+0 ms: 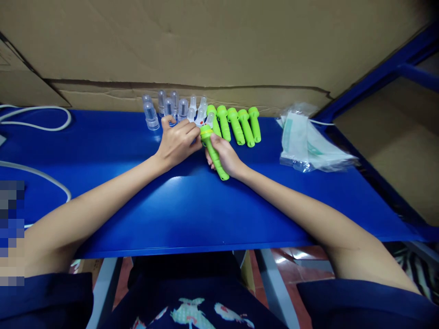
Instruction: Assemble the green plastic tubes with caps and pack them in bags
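A green flashlight (215,157) with a yellow band around its head is tilted over the table, its tail end toward me. My right hand (227,156) wraps its body, thumb on top. My left hand (180,140) is closed at the flashlight's head, curled fingers and thumb against its left side; the fingertips are partly hidden. Just behind my hands stand several clear plastic capped tubes (151,116) and several small clear bulb-like pieces with white bases (201,112). To the right lies a row of several more green flashlights (235,125).
Clear plastic bags with white and green contents (302,141) lie at the right of the blue table (192,210). White cables (65,119) loop at the left. A cardboard wall (206,45) closes off the back, and a blue frame (380,68) stands right.
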The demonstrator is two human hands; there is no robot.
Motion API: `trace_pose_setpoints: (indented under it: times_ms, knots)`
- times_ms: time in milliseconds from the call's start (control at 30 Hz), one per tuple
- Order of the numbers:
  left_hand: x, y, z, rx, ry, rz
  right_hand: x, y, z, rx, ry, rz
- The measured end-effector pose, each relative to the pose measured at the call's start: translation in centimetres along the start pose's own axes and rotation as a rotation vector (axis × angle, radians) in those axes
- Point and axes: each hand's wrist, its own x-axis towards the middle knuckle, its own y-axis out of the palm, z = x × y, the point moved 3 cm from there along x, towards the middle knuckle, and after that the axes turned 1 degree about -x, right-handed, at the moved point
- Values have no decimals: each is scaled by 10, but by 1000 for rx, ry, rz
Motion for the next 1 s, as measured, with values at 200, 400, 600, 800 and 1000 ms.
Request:
trace_pose_setpoints:
  times_ms: [200, 400, 600, 800, 1000]
  knots:
    - [2, -1, 1, -4, 73, 28, -2, -1, 0, 17, 17, -19]
    - [4, -1, -2, 4, 143, 58, -2, -2, 1, 32, 63, -81]
    - [3, -3, -4, -31, 77, 55, 0, -3, 5, 31, 56, -105]
    - [-3, 3, -18, -63, 154, 108, 10, -10, 2, 103, 54, -162]
    - [-3, -4, -11, -62, 20, -28, 3, -3, 3, 28, 29, -75]
